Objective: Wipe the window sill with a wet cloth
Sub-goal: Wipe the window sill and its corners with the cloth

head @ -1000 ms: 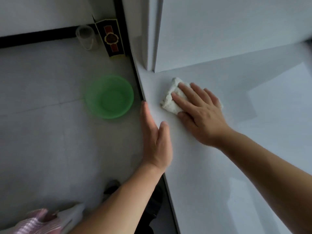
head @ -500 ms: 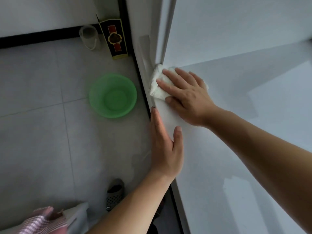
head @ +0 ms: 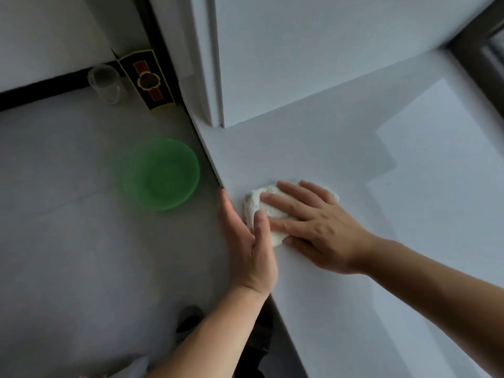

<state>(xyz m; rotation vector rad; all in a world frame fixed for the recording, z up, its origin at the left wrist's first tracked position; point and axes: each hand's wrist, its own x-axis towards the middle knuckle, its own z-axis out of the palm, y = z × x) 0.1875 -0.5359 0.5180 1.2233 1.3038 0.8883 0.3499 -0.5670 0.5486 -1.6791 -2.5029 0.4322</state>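
Wiping is under way: the right hand [head: 313, 230] presses flat, fingers straight, on the white cloth [head: 255, 204] by the left edge of the window sill [head: 354, 159]. The left hand [head: 245, 241], fingers straight, rests on that edge. The next stroke probably needs to sweep right.

1. Left hand [head: 249, 241] stands on its edge, fingers straight and together, thumb lying apart to the right. Its bare forearm comes up from the bottom.
2. Right hand [head: 319, 227] lies palm down, straight fingers spread, pressing the cloth [head: 253, 203]. Its forearm enters from the lower right.
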